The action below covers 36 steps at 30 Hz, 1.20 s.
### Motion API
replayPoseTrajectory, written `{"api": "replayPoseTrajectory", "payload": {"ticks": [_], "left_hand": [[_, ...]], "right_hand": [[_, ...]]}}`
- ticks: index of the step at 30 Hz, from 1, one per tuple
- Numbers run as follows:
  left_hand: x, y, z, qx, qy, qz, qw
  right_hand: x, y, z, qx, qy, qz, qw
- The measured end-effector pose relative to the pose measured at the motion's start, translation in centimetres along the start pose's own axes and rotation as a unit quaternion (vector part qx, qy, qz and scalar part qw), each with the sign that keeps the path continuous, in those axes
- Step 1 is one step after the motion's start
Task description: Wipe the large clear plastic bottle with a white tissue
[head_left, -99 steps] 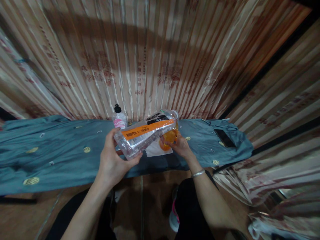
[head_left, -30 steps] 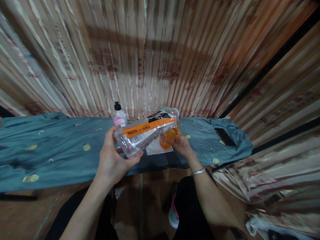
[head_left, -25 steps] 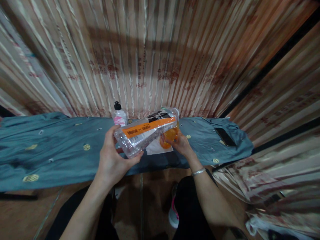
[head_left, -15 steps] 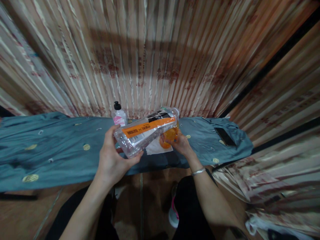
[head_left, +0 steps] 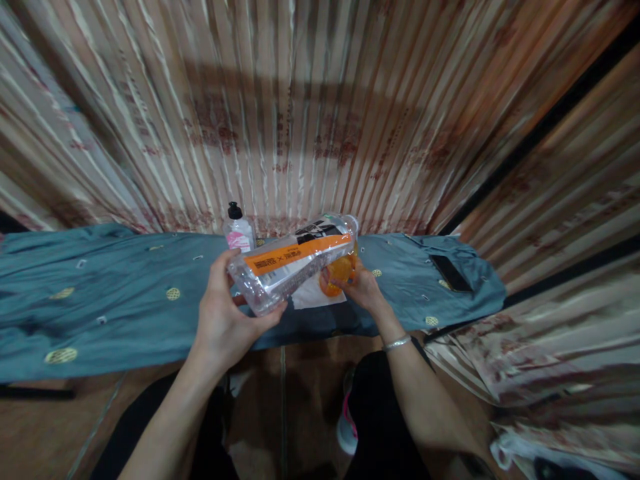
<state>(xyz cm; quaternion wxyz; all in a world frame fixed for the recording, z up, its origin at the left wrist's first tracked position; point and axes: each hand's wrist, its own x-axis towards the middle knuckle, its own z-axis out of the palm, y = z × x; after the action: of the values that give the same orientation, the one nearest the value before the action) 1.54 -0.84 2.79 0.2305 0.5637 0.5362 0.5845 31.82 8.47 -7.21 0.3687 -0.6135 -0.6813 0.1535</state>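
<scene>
My left hand (head_left: 230, 310) is closed around the base of a large clear plastic bottle (head_left: 295, 261) with an orange, black and grey label. The bottle is tilted, its mouth end pointing to the upper right. Under that end, my right hand (head_left: 361, 285) grips an orange see-through container (head_left: 334, 275); its top is partly hidden behind the bottle. Whether liquid passes between the two I cannot make out. A white cloth or tissue (head_left: 315, 295) lies beneath the container. Behind the left hand stands a clear pump bottle (head_left: 239, 230) with a black top and a pink label.
A narrow surface draped in blue-green cloth (head_left: 135, 287) runs across in front of me. A dark phone (head_left: 451, 273) lies on its right part. Pleated curtains (head_left: 280, 113) hang behind and to the right, with a dark pole (head_left: 540, 127) slanting there.
</scene>
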Motion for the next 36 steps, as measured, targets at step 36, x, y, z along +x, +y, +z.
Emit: {"api": "replayPoseTrajectory", "payload": {"ticks": [36], "left_hand": [[0.13, -0.11, 0.00, -0.001, -0.004, -0.007, 1.000]], "right_hand": [[0.02, -0.31, -0.17, -0.017, -0.010, 0.016, 1.000]]}}
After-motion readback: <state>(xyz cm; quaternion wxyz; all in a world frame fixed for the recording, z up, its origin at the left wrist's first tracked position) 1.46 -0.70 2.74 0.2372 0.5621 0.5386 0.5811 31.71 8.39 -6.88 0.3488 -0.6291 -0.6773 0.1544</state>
